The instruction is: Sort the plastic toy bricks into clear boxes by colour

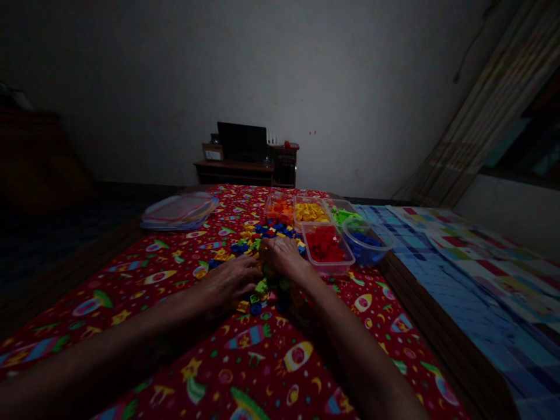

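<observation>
The left hand and right hand curl over the brick pile, a red-filled tub to their right, their grip impossible to tell.

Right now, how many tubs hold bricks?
5, by brick colour: orange tub, yellow tub, green tub behind, left to right; red tub in front, round blue tub to its right.

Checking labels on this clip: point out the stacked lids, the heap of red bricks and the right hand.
Stacked lids [180, 209], head view: top lid.
Heap of red bricks [324, 245], head view: its middle.
Right hand [282, 252], head view: its back.
</observation>
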A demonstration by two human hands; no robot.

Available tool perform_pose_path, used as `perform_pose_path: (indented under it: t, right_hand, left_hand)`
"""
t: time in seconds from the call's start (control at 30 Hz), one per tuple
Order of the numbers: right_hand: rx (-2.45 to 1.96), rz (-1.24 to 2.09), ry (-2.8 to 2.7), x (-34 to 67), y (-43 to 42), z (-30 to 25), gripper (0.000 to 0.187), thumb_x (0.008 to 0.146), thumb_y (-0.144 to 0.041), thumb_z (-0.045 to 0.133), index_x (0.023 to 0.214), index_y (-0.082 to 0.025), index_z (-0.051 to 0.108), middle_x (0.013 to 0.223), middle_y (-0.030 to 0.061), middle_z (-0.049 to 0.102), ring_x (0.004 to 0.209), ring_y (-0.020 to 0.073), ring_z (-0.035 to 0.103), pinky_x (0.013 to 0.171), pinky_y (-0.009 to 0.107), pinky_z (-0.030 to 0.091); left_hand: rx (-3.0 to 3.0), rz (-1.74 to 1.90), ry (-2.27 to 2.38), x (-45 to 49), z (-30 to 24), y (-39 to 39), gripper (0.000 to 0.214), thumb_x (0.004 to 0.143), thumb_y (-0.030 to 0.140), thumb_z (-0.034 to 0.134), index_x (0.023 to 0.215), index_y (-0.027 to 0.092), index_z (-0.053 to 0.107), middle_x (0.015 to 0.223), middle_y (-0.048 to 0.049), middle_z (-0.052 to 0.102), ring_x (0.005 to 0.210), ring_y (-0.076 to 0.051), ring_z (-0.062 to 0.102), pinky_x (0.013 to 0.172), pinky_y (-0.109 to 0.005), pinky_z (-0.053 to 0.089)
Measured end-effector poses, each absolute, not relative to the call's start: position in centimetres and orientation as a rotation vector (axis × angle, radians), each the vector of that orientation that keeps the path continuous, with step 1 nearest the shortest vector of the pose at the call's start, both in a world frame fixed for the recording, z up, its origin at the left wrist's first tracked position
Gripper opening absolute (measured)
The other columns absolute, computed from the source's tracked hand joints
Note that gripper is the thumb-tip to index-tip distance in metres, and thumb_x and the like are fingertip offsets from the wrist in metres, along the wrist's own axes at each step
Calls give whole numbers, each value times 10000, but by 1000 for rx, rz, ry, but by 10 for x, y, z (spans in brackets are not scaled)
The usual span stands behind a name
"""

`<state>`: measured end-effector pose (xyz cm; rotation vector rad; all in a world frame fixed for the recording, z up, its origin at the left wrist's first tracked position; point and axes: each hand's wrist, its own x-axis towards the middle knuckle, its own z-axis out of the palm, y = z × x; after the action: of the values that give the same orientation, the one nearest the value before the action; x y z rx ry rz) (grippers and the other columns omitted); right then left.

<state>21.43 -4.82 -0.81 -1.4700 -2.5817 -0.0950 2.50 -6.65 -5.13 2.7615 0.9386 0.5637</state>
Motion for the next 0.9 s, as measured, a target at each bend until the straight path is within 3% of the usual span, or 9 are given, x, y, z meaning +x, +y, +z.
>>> perform_pose_path:
  t: [0.1,0.3,0.63,0.9]
  right_hand:
    - [-1455,-83,-2574,215,-47,-9,317,945,-272,371,1175,-181,569,1058,113,655,992,219,593,792,306,419]
    - [-1398,-28,-2581,218,-43,-7,288,919,-260,419,1132,-184,598,1069,113,657,1007,212,595,795,291,418]
    - [-1434,-6,-2574,220,-42,-1,278,898,-265,446,1108,-185,608,1044,111,668,1004,223,611,788,294,436]
    - [-1480,2,-2563,219,-38,-4,251,879,-241,459,1066,-188,618,1024,111,676,985,222,623,763,286,439]
  left_hand:
    - [2744,600,889,31,-50,-65,210,867,242,457,966,226,642,1104,-77,605,963,-200,564,822,-287,460]
    - [2813,433,948,32,-45,-59,155,844,253,464,880,194,602,948,-69,616,819,-181,569,754,-280,467]
    - [2737,467,1156,17,-49,-57,262,888,406,439,826,194,581,795,-37,604,673,-151,545,614,-255,415]
    - [2107,678,1367,12,-19,4,501,746,656,449,731,179,602,602,-5,600,546,-149,555,506,-242,432]
